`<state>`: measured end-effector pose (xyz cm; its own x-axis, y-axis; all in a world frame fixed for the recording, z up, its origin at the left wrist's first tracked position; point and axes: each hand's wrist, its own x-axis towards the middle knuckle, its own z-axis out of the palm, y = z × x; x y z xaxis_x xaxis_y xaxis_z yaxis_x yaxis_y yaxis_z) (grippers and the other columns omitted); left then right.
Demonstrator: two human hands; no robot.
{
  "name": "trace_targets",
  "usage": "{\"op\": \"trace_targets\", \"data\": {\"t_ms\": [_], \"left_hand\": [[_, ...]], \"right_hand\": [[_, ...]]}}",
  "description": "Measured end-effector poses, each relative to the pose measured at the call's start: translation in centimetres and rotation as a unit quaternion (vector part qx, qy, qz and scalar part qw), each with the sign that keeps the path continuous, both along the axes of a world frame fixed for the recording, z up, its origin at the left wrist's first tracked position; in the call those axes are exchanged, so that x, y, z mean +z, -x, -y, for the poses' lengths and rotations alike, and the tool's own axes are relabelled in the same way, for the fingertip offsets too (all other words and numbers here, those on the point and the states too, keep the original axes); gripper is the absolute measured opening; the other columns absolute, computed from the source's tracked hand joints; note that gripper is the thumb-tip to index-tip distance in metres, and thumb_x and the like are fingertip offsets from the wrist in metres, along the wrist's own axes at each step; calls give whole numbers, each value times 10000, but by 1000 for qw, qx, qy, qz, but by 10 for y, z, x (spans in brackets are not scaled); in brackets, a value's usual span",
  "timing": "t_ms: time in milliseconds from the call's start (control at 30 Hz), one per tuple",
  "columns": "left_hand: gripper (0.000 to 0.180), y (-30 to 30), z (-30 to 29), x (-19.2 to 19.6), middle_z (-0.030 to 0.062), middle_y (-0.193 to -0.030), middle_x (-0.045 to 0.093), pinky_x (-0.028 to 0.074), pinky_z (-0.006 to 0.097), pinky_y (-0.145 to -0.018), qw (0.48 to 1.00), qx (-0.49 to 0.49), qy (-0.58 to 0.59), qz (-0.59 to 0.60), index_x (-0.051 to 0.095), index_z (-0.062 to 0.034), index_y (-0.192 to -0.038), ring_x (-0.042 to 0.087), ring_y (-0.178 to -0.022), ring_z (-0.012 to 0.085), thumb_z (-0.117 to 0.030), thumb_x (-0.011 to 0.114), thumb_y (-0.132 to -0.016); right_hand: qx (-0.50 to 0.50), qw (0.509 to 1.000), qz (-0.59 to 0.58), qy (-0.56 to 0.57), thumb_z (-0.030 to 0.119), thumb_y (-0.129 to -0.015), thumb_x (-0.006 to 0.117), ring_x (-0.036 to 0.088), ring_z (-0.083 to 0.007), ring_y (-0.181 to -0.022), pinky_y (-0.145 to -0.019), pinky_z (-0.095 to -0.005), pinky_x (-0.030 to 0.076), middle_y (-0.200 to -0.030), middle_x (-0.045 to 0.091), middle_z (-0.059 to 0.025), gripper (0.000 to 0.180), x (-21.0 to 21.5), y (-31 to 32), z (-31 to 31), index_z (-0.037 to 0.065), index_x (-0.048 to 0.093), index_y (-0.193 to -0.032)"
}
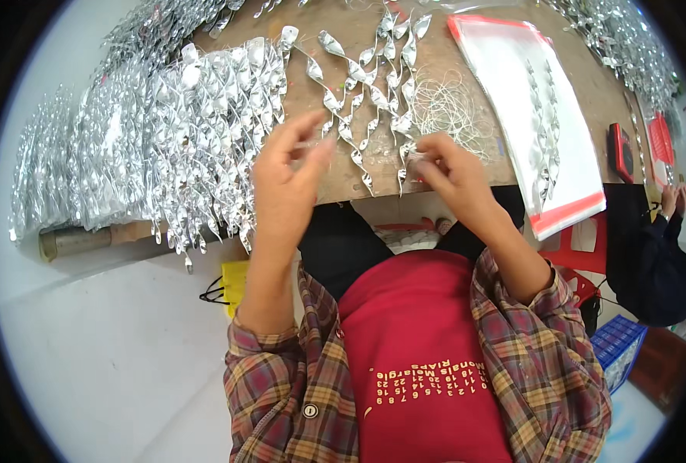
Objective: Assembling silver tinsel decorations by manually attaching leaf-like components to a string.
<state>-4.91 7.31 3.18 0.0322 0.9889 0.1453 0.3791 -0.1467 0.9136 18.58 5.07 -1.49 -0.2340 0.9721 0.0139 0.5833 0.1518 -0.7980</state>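
My left hand (pixel 285 181) is raised above the table's near edge, its fingertips pinched on a thin clear thread that is hard to make out. My right hand (pixel 445 174) pinches the lower end of a silver spiral strip (pixel 405 143) lying on the brown wooden table (pixel 358 174). Several more silver spiral strips (pixel 358 77) lie fanned out just beyond both hands. A loose tangle of thin thread (pixel 455 108) rests right of them, close to my right hand.
A big heap of silver spiral strips (pixel 150 139) covers the table's left side and hangs over its edge. A clear bag with red borders (pixel 571 147) holding strips lies at right. Another person in dark clothes (pixel 659 255) sits at far right, near a red stool (pixel 571 255).
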Motion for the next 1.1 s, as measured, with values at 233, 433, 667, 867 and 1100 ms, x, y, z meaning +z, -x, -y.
{"op": "trace_targets", "data": {"t_ms": [233,433,667,867,1100], "left_hand": [[439,-23,-11,-15,200,-1137,567,459,332,-907,901,-19,199,384,394,60,-1276,567,-1043,229,-224,468,-948],[363,-25,-3,-10,76,-927,599,498,347,-810,863,-28,94,495,437,28,-1216,590,-787,161,-212,484,-946],[347,-17,25,18,22,-765,548,431,180,-512,956,-26,82,282,466,-32,-1219,491,-586,35,-174,551,-914],[367,-30,51,-9,26,-778,547,386,171,-517,944,-51,175,275,454,-23,-1235,478,-600,45,-121,562,-898],[358,-41,55,-13,-47,-739,467,329,152,-543,922,-109,255,270,517,5,-1183,405,-609,16,-85,614,-849]], "right_hand": [[-26,960,-214,179,51,-852,593,486,-47,-730,-611,-187,398,-867,514,-1,207,35,-28,63,48,487,-1030],[53,951,-219,211,46,-842,608,530,-75,-769,-664,-226,429,-853,550,-28,164,22,-27,86,28,506,-969],[40,966,168,-195,97,-781,640,540,-226,-690,-640,-324,378,-766,590,-38,59,22,-48,29,82,607,-828],[98,907,294,-284,72,-699,651,497,-181,-615,-620,-306,342,-687,518,-18,114,14,-45,9,105,591,-790],[94,880,337,-320,67,-678,645,485,-187,-596,-607,-320,328,-678,482,-23,136,1,-37,4,105,538,-754]]}}
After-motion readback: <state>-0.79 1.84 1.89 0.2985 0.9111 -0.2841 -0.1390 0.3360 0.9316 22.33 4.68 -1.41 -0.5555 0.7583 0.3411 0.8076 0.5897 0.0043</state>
